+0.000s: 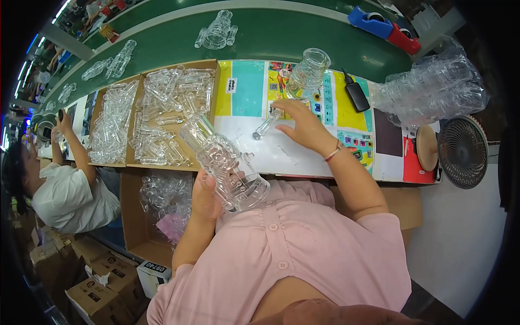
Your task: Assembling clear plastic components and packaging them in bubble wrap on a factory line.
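My left hand (207,197) is wrapped round a clear glass water pipe (230,170), which tilts in front of my chest with its wide base toward me. Over the table, my right hand (303,124) has its thumb and fingers apart. Its fingertips reach the upper end of a small clear glass stem (265,125) on the white surface; whether they touch it is hard to tell. Just beyond that hand stands another clear glass vessel (309,73).
Cardboard trays (218,81) of glass tubes lie left. A black bottle (356,93), bagged glassware (433,86) and a fan (463,151) are right. Tape dispensers (374,24) and more glass pieces (218,31) sit on the green surface beyond. A co-worker (70,189) sits left.
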{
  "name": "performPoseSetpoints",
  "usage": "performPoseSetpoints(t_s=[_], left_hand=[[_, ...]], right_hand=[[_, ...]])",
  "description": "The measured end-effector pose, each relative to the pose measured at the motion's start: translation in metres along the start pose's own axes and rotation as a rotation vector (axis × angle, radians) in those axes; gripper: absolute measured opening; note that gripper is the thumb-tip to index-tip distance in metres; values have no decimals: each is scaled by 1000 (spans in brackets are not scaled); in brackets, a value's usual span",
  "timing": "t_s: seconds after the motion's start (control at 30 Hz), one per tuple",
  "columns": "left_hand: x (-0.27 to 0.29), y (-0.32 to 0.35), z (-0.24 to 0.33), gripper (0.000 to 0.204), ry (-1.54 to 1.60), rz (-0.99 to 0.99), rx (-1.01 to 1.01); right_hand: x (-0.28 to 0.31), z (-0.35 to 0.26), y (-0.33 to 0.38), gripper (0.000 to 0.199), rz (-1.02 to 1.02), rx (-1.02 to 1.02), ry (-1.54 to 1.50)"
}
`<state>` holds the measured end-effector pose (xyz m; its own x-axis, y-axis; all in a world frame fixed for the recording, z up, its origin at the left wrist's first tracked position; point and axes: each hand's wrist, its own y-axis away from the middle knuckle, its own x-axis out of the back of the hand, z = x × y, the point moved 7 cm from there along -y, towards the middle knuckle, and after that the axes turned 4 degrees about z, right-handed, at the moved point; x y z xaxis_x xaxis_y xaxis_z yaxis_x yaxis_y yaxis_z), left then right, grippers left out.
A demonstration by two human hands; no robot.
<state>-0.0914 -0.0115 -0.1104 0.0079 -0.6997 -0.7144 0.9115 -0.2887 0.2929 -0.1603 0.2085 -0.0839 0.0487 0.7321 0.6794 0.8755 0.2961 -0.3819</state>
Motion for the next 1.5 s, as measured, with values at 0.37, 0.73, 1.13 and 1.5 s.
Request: performPoseSetpoints(t_s=[0.37, 0.73, 1.13, 1.5], left_hand=[[-35, 3, 23, 83, -436, 12, -273], [-86, 18, 24, 84, -640, -238, -291], [-93, 12, 12, 85, -596, -263, -204], [-128, 46, 11, 69, -861, -849, -664]], right_hand=[[6, 16, 15, 36, -103, -28, -104], [37, -39, 66, 41, 75, -251, -1053], [58, -53, 70, 46, 38, -92, -709], [59, -139, 66, 71, -325, 250, -805]])
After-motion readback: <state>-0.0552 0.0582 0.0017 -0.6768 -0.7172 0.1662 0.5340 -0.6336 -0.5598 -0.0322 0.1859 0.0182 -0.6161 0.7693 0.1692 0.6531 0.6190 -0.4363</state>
